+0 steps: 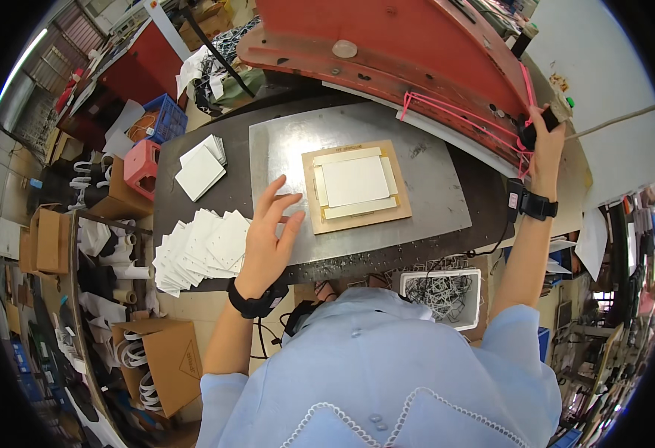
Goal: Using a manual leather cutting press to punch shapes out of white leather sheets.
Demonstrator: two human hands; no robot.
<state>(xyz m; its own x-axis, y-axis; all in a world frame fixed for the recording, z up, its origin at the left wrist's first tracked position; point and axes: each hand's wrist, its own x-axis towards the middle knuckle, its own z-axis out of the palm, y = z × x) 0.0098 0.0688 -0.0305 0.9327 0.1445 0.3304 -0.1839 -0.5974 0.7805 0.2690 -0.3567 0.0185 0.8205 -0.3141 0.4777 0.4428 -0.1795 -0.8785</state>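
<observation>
A white rectangular card (pixel 354 182) lies flat on a tan cutting-die board (pixel 402 212), framed by cream strips. The board rests on a grey metal plate (pixel 436 198). Just left of it my left hand (pixel 271 237) hovers with its fingers apart, holding nothing. My right hand (pixel 547 153) is closed round a black handle (pixel 531 134) at the right end of a big red press arm (pixel 417 45). Pink cord (pixel 454 113) is strung along that arm by the handle. Fanned white cards (pixel 202 248) lie beside my left wrist, with a neater stack (pixel 201 170) behind them.
The red arm overhangs the far side of the dark table (pixel 174 198). Below its front edge a white bin (pixel 468 299) holds thin scrap strips. At the left are a pink stool (pixel 142 168), a blue crate (pixel 169 119) and cardboard boxes (pixel 167 366).
</observation>
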